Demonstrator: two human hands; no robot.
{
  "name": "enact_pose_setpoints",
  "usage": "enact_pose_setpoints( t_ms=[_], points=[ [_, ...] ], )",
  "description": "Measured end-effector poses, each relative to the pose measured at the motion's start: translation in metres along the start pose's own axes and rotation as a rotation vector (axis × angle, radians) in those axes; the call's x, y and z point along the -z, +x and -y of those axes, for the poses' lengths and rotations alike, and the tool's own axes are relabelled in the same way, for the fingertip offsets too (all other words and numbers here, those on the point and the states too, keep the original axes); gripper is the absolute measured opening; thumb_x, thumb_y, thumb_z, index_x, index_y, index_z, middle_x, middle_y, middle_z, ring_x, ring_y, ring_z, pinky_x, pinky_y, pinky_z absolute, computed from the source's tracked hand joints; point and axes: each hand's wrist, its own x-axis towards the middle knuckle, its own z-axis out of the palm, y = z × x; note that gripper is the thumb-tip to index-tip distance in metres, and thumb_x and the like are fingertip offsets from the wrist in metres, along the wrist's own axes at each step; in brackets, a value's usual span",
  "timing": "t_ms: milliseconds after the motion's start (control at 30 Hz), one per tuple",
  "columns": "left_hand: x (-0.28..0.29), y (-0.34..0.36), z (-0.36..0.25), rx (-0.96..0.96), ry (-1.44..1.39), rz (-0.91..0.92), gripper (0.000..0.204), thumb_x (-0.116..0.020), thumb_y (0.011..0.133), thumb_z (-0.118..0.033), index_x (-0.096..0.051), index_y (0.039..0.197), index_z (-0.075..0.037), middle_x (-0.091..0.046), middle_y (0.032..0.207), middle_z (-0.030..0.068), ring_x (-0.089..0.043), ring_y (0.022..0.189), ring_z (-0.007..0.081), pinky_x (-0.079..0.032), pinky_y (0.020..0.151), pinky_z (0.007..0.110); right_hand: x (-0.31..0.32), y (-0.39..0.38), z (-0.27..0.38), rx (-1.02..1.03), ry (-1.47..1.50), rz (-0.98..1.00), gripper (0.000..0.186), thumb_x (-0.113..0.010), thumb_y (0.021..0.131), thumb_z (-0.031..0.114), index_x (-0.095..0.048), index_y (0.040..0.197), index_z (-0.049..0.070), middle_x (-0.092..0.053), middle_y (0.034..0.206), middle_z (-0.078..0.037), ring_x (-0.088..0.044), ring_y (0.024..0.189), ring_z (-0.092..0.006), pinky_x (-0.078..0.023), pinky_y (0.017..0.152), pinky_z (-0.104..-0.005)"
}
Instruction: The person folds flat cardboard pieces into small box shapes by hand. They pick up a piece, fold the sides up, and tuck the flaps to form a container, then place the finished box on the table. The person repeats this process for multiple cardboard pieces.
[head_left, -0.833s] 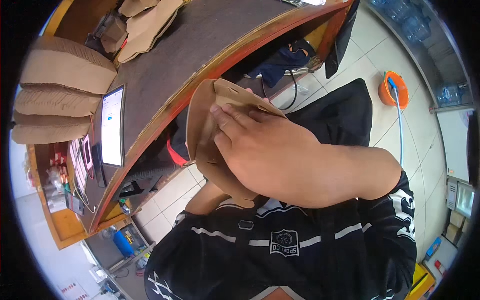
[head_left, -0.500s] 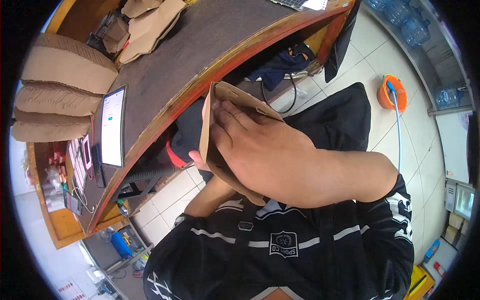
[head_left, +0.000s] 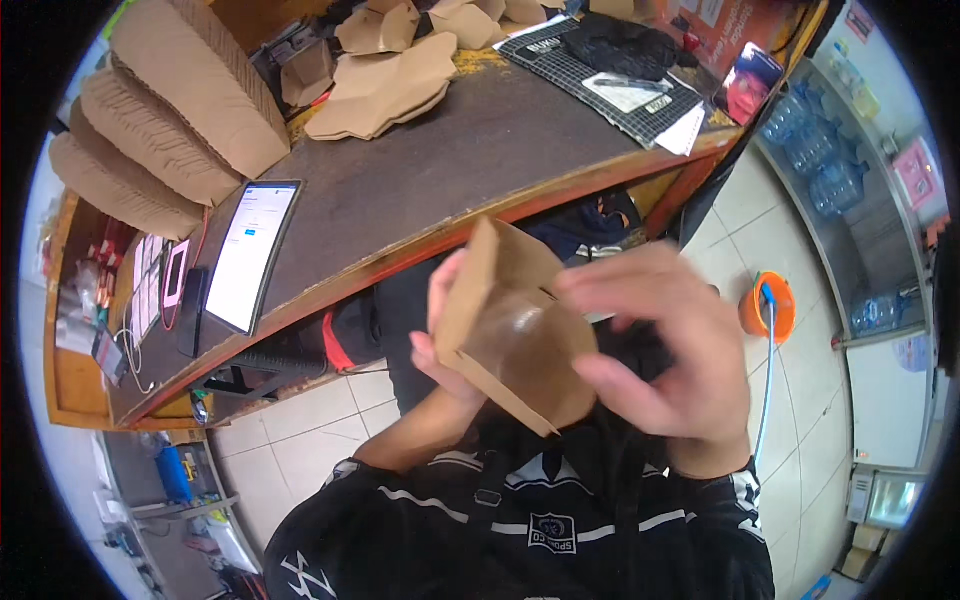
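Note:
A brown cardboard box (head_left: 520, 340), folded into an open-topped tray shape with a shiny inner face, is held tilted in front of my chest. My left hand (head_left: 452, 378) grips it from the left and underneath, with part of its fingers hidden behind the box wall. At the right-hand edge is my right hand (head_left: 685, 350), somewhat blurred, its fingers stretched out and its thumb spread away from them. Fingertips and thumb tip are at the box's rim; whether they press on it I cannot tell.
Flat cardboard blanks (head_left: 385, 90) lie stacked on the dark desk (head_left: 400, 180), near tall piles of cardboard (head_left: 190, 110). A lit tablet (head_left: 252, 255) stands at the left. On the right are a cutting mat (head_left: 610, 95), an orange bucket (head_left: 770, 308) on the floor and water bottles (head_left: 835, 185).
My right hand has come out of the box and moved to its right edge, fingers spreading. The box has turned so its inside shows. The view now takes in more of the desk.

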Motion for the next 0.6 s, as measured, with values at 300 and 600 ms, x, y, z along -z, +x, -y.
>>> enact_pose_setpoints(
  t_ms=[300,600],
  points=[
    [0.037,-0.004,0.007,-0.039,-0.429,-0.155,0.081,-0.035,0.095,-0.069,-0.037,0.151,-0.009,-0.053,0.141,0.0163,-0.059,0.126,0.0328,-0.051,0.105,0.053,-0.106,0.002,-0.050,0.077,0.327,-0.102,0.085,-0.103,0.056,0.032,-0.044,0.113,0.008,-0.043,0.149,-0.028,-0.049,0.137,-0.0476,-0.048,0.108,-0.0516],
    [0.054,0.002,-0.024,-0.124,-0.089,-0.152,0.037,-0.055,0.106,-0.033,-0.052,0.132,-0.008,-0.062,0.119,0.0129,-0.065,0.111,0.0258,-0.057,0.098,0.052,-0.062,0.175,-0.110,0.999,-0.440,-0.003,0.049,-0.083,0.077,0.024,-0.064,0.121,0.012,-0.054,0.145,-0.017,-0.052,0.133,-0.0411,-0.047,0.108,-0.0503]
  ],
)
